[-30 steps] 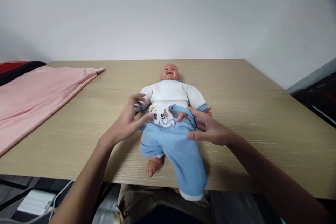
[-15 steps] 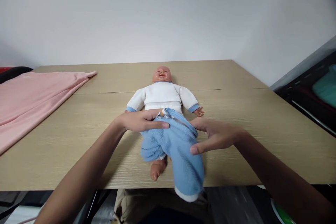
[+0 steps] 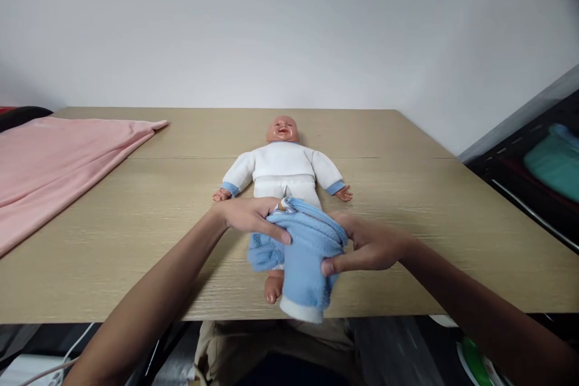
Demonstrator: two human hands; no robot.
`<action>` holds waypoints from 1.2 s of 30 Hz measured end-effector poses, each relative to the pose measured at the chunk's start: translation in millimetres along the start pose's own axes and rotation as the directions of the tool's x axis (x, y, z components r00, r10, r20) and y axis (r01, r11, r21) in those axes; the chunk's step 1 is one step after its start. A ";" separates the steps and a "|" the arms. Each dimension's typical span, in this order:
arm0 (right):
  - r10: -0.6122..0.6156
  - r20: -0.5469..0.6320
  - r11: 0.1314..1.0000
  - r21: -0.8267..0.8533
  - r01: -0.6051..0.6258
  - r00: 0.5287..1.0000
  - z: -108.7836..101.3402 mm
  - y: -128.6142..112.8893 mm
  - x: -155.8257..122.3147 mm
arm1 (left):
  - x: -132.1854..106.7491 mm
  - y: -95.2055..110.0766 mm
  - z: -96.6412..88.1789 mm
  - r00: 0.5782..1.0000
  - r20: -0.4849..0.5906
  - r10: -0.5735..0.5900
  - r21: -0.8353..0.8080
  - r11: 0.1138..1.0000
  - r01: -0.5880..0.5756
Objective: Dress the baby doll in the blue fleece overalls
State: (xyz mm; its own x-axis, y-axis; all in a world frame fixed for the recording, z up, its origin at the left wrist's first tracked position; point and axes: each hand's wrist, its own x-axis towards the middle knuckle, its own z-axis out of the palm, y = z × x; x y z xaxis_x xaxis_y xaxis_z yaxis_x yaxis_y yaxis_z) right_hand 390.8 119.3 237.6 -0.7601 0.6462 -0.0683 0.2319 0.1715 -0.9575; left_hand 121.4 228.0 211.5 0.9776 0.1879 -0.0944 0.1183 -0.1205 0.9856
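Observation:
A baby doll (image 3: 284, 160) lies on its back, head away from me, in a white long-sleeved top with blue cuffs. Light blue fleece pants (image 3: 305, 271) cover its lower legs, with one bare foot (image 3: 274, 287) poking out at the left. My left hand (image 3: 257, 221) grips the waistband from the left, thumb on top and fingers hidden beneath. On the other side my right hand (image 3: 362, 245) holds the pants, its thumb pressing the front of the right leg. That pant leg is bunched, and no foot shows at its white hem.
The doll rests on a wooden table (image 3: 407, 193). A pink cloth (image 3: 67, 163) is spread at the left. At the right stands a black rack or case (image 3: 511, 157) with a teal item (image 3: 554, 160). White cables (image 3: 75, 347) hang below the front edge.
The waistband has slid down toward me, baring more of the doll's white lower body. The right pant leg is now more bunched and its hem has moved up and left.

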 end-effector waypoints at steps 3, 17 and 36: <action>-0.023 -0.141 0.998 0.048 0.030 0.990 9.9 8.6 0.7 | -2.3 -8.6 3.5 0.982 -0.188 0.023 -0.051 0.998 -0.033; 0.171 -0.543 0.979 0.189 -0.079 0.822 50.1 1.0 5.3 | 2.3 0.8 23.2 0.985 -0.173 0.004 -0.064 0.998 -0.015; 0.359 -0.745 0.932 0.260 -0.251 0.562 92.2 -4.2 -23.3 | 16.8 21.1 69.2 0.946 -0.298 -0.126 0.240 0.949 0.202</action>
State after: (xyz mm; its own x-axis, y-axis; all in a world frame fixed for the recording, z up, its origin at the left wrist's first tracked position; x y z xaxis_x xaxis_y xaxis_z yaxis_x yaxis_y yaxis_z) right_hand 351.6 35.0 217.4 0.1080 0.9789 -0.1736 0.2494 -0.1957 -0.9484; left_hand 152.4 161.1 221.0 0.8585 0.4832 -0.1717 0.3515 -0.3107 0.8831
